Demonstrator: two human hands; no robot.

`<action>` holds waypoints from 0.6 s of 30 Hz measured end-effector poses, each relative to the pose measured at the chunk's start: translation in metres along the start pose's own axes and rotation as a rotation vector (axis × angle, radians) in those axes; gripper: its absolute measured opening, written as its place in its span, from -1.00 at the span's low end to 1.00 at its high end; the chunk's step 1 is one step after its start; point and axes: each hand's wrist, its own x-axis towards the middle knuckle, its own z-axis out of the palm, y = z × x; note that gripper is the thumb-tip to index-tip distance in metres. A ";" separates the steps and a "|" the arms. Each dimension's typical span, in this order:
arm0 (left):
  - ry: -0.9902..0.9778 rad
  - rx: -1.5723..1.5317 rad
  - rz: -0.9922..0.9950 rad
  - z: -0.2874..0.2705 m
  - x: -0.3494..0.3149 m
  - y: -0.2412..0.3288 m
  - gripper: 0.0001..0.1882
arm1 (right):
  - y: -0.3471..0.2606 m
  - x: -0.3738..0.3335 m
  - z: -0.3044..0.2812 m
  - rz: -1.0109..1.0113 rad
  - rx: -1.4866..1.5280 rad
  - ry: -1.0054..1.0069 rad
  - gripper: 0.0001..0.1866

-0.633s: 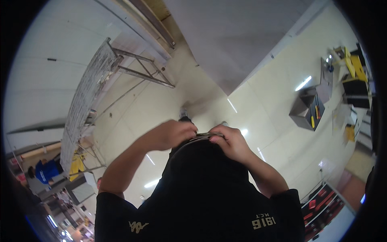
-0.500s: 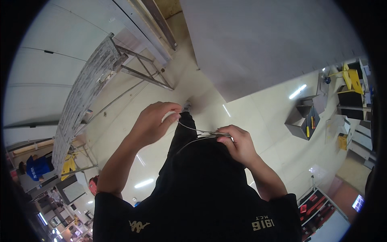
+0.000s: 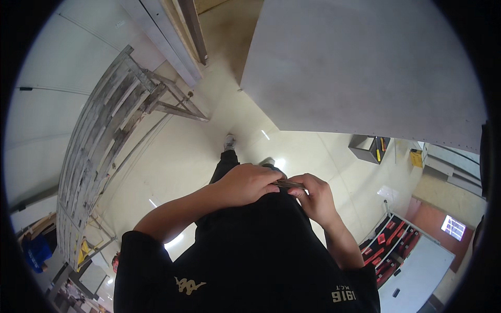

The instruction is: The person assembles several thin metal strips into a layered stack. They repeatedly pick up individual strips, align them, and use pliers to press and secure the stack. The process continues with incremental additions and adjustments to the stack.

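Note:
A bundle of thin grey wire (image 3: 288, 183) is held between my two hands in front of my body. My left hand (image 3: 249, 183) is closed on the bundle's left end, its thumb and fingers pinched together. My right hand (image 3: 315, 196) grips the other end between thumb and fingers. Both hands are close together, the fingertips a short gap apart. Much of the bundle is hidden inside the fingers, and I cannot make out its loose ends.
A big grey panel (image 3: 365, 68) fills the upper right. On the left stands a ladder-like metal frame (image 3: 99, 130). To the right are a grey open box (image 3: 368, 148) with yellow-handled tools and a case (image 3: 391, 245) of red and black items. A person in blue (image 3: 37, 253) is at far left.
My left hand has moved right and down to meet the right hand, and the loose wire strands are gathered into the bundle. The view has shifted, and both feet now show.

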 end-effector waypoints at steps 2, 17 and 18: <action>-0.027 0.110 0.096 -0.006 -0.001 -0.004 -0.77 | -0.004 -0.006 0.005 0.012 0.017 0.021 -0.72; 0.097 0.486 0.211 0.020 -0.029 0.022 -0.89 | -0.010 -0.041 0.028 -0.134 -0.076 0.082 -0.76; 0.121 0.501 0.209 0.027 -0.031 0.025 -0.90 | -0.008 -0.045 0.026 -0.144 -0.091 0.101 -0.76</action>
